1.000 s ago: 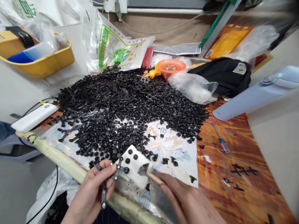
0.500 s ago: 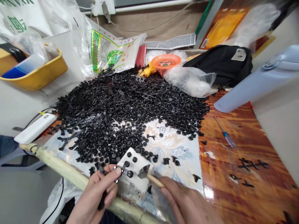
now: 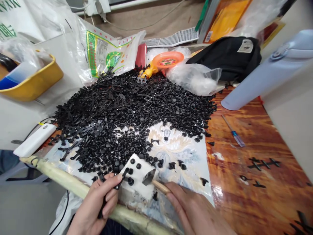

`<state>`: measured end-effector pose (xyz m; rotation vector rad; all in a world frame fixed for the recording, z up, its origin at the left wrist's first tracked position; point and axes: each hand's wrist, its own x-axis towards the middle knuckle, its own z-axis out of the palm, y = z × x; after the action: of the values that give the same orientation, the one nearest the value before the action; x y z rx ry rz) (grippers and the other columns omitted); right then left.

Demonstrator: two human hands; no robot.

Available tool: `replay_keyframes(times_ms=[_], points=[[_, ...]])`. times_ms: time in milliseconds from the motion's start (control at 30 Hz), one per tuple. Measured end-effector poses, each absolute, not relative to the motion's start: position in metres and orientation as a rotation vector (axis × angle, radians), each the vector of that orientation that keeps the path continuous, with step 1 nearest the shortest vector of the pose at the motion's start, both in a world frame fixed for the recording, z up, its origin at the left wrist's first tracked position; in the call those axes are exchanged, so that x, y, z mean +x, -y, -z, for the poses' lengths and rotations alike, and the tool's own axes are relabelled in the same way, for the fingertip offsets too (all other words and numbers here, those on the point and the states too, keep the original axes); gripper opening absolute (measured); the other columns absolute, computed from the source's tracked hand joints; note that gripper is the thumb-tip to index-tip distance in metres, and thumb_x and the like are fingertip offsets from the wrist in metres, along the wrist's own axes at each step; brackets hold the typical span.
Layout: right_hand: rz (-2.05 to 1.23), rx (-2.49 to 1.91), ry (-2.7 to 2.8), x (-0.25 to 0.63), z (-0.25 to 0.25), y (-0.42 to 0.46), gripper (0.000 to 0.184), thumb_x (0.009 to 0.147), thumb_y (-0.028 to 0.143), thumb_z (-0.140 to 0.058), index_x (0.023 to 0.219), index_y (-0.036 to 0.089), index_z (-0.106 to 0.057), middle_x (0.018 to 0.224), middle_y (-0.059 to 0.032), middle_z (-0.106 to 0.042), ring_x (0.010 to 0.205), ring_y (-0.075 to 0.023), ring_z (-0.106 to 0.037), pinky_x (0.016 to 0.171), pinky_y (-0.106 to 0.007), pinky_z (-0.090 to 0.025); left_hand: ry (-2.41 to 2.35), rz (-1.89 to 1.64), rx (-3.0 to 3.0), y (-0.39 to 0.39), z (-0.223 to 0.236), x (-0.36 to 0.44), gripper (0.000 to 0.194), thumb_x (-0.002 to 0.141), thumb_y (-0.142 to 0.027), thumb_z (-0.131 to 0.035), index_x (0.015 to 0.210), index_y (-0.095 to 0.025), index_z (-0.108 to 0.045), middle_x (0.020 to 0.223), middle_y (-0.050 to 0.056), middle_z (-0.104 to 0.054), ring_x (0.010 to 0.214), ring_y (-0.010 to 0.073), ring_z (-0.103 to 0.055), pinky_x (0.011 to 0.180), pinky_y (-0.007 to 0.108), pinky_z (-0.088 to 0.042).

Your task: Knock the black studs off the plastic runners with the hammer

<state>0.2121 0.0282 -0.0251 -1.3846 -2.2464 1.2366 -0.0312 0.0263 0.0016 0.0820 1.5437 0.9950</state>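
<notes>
My left hand (image 3: 104,192) pinches a slim black plastic piece (image 3: 123,177) between thumb and forefinger at the left side of a white block (image 3: 141,189). More black plastic shows within its curled fingers. On the block stand several small round black pegs (image 3: 131,180). My right hand (image 3: 188,202) is closed round the pale wooden handle of a small hammer (image 3: 149,177). Its dark metal head hangs over the block's right part, close to the pegs; whether it touches the block I cannot tell.
Behind the block spreads a large heap of black plastic parts (image 3: 127,104) on a patterned sheet (image 3: 181,147). To the right are a screwdriver (image 3: 237,137), a light blue bottle (image 3: 256,75) and loose black pieces (image 3: 264,164). A white device (image 3: 34,140) lies left; a yellow bin (image 3: 41,81) stands behind it.
The pinched black piece has turned between my left fingers, its white dots now mostly out of sight. The hammer stays over the block, and the whole view has shifted slightly.
</notes>
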Motion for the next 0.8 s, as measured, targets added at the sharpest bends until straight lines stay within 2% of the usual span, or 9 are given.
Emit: replay_keyframes(times_ms=[133,300,467,700,800], points=[[-1.211,-1.375,2.241,0.213,0.0245,-0.0276,0.032,0.102,0.029,-0.028,0.115,0.026,-0.058,0.091,-0.0041,-0.072,0.075,-0.0237,-0.072,0.062,-0.032,-0.054,-1.537,-0.989,0.122,-0.0259,0.0018,-0.0319,0.053,0.052,-0.039,-0.09,0.062,-0.022,-0.041,0.032,-0.016,-0.031,0.023,-0.001,-0.022,0.031,0.012,-0.011],[-1.197,-1.381,2.247,0.2121,0.0244,-0.0277,0.033,0.101,0.028,-0.027,0.11,0.025,-0.058,0.087,-0.0042,-0.072,0.072,-0.0238,-0.071,0.057,-0.032,-0.052,-1.528,-1.009,0.111,-0.0244,0.0025,-0.0316,0.054,0.052,-0.038,-0.092,0.063,-0.021,-0.042,0.032,-0.016,-0.033,0.024,-0.0009,-0.024,0.031,0.012,-0.013],[-1.126,-1.392,2.244,0.2113,0.0261,-0.0277,0.033,0.101,0.029,-0.027,0.112,0.025,-0.058,0.087,-0.0041,-0.072,0.072,-0.0248,-0.071,0.059,-0.034,-0.053,-1.514,-0.994,0.136,-0.0224,0.0026,-0.0318,0.047,0.061,-0.037,-0.088,0.068,-0.022,-0.044,0.033,-0.016,-0.033,0.025,-0.0003,-0.024,0.032,0.013,-0.014],[-1.194,-1.409,2.233,0.2122,0.0255,-0.0285,0.034,0.102,0.029,-0.029,0.114,0.024,-0.06,0.086,-0.0055,-0.072,0.073,-0.0239,-0.072,0.06,-0.031,-0.053,-1.579,-0.954,0.213,-0.022,0.0057,-0.03,0.048,0.06,-0.041,-0.087,0.066,-0.021,-0.043,0.034,-0.016,-0.031,0.024,-0.0008,-0.024,0.032,0.012,-0.011],[-1.159,-1.393,2.232,0.2142,0.0236,-0.0266,0.034,0.102,0.028,-0.032,0.121,0.025,-0.06,0.091,-0.0066,-0.073,0.075,-0.0239,-0.072,0.063,-0.032,-0.056,-1.588,-0.975,0.205,-0.0219,0.006,-0.0291,0.05,0.057,-0.042,-0.087,0.067,-0.022,-0.043,0.033,-0.016,-0.031,0.024,-0.0009,-0.022,0.032,0.012,-0.01]])
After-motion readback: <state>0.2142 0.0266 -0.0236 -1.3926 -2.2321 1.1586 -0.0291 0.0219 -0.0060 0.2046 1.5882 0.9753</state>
